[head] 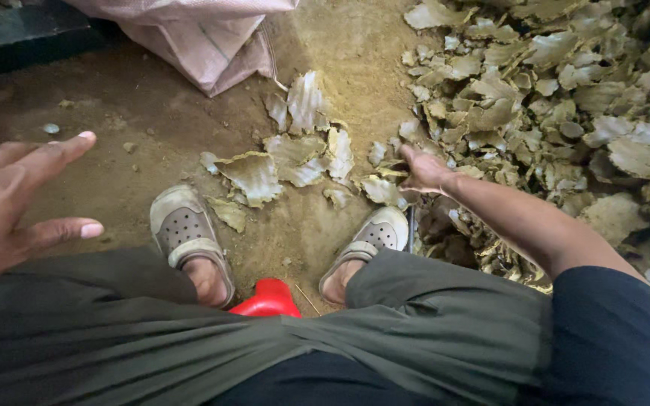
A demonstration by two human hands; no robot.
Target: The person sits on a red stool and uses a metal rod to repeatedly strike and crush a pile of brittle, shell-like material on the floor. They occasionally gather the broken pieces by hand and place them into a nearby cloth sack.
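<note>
Head view shows the right hand (pixel 424 170) closing on a dried leaf piece (pixel 382 190) at the pile's (pixel 566 98) edge, just beyond the right shoe (pixel 376 234). Left hand (pixel 9 199) hovers open and empty; pinching lightly seems wise (the pieces look brittle).

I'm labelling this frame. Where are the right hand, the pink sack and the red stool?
right hand (pixel 424 170), head view, back of hand.
pink sack (pixel 212 45), head view, folded cloth.
red stool (pixel 268 298), head view, front edge.
</note>
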